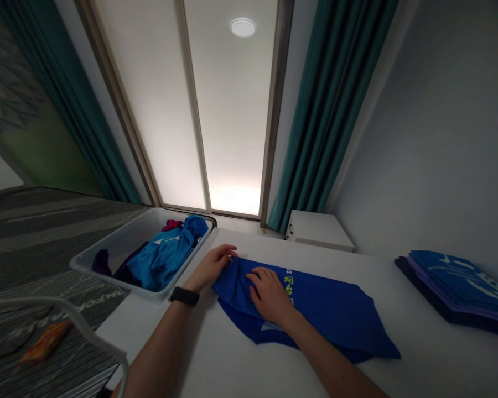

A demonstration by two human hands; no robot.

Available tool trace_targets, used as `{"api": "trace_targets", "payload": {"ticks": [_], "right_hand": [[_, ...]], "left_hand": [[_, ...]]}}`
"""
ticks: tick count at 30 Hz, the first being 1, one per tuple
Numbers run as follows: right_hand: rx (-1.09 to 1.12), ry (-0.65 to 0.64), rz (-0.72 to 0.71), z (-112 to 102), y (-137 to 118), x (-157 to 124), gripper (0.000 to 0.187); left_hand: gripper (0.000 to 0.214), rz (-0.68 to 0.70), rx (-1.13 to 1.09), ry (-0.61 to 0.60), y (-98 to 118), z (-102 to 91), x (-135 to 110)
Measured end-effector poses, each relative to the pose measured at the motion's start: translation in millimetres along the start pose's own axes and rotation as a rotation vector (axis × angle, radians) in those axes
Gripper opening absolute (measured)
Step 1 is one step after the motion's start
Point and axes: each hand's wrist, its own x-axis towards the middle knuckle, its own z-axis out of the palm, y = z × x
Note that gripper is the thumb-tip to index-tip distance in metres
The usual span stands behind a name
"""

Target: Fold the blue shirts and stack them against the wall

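A royal-blue T-shirt (327,315) with yellow-green print lies spread on the white table (216,354). My left hand (212,265), with a black band on its wrist, pinches the shirt's far left edge, fingers curled on the cloth. My right hand (269,296) lies flat on the shirt near the print, fingers stretched out and pressing the fabric down.
A white bin (108,249) at the table's left holds several crumpled blue and purple garments. A stack of folded blue and purple shirts (460,290) sits at the far right. A small white cabinet (321,231) stands beyond the table, below teal curtains. An orange wrapper (45,341) lies on the floor.
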Motion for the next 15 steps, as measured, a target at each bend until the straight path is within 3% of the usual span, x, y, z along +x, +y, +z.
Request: {"api": "trace_targets", "payload": {"ticks": [4, 8, 15], "right_hand": [[0.000, -0.005, -0.002, -1, 0, 0, 0.033], [-0.013, -0.006, -0.001, -1, 0, 0, 0.032], [-0.014, -0.016, 0.005, -2, 0, 0, 0.033]], "left_hand": [[0.033, 0.108, 0.264, 0.039, -12, -2.4, 1], [0.046, 0.093, 0.397, -0.045, -19, -5.0, 0], [0.021, 0.118, 0.497, 0.050, -22, 3.5, 6]]}}
